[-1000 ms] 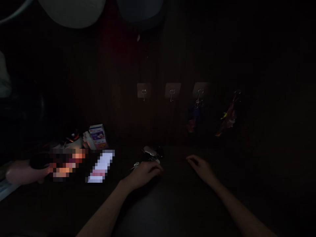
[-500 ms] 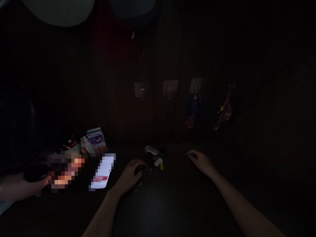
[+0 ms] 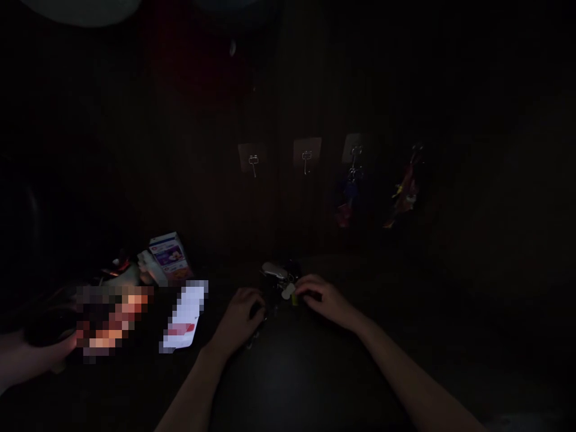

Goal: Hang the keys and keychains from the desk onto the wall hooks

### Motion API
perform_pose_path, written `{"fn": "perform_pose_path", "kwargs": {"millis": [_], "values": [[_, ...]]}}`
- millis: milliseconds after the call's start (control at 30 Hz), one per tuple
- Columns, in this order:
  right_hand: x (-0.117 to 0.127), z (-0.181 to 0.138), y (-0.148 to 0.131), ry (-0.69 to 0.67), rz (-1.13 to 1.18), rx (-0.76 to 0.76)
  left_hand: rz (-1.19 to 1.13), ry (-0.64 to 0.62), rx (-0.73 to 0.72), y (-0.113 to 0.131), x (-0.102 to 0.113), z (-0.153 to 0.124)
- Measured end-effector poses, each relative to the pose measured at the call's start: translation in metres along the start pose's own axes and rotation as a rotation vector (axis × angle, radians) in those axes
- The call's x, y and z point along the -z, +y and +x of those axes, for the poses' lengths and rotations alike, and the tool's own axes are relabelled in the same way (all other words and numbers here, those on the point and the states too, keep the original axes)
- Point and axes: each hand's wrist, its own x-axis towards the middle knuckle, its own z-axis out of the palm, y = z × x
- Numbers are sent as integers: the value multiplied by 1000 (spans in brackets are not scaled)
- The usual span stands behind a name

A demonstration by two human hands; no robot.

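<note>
A bunch of keys [image 3: 288, 291] lies on the dark tabletop, with an oblong silvery fob, a round pale tag and a yellow-green tag. Close to its left side is my left hand [image 3: 240, 315], thumb and fingers curled together. Small metal pieces [image 3: 252, 342] show just below that hand; what its fingertips hold is too dark to make out. From the right, my right hand [image 3: 330, 300] reaches the bunch, with its fingertips pinched at the tags.
Another person's hand [image 3: 40, 354] is at the left beside a blurred-out glowing patch. A lit phone [image 3: 186, 318] lies nearer, with a small printed box [image 3: 171, 258] behind. On the back wall are adhesive hooks [image 3: 306, 157]; colourful hanging items [image 3: 405, 192] are at the right.
My right hand has moved left across the tabletop to the bunch of keys. My left hand stays nearly in place beside it. The view has shifted slightly.
</note>
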Motion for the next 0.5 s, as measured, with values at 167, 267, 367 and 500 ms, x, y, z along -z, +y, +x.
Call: {"fn": "perform_pose_path", "kwargs": {"millis": [167,267,367,500], "values": [[-7,-8,-5,-134,-76,56,24,52,8,1,-2,-1],[-8,-7,-4,-123,-89,67,54,61,-6,0,-4,-1],[-8,-7,-3,-86,-97,96,89,81,-31,-1,-6,-1],[-10,-6,-4,4,-102,105,95,103,-91,6,-7,-2]]}}
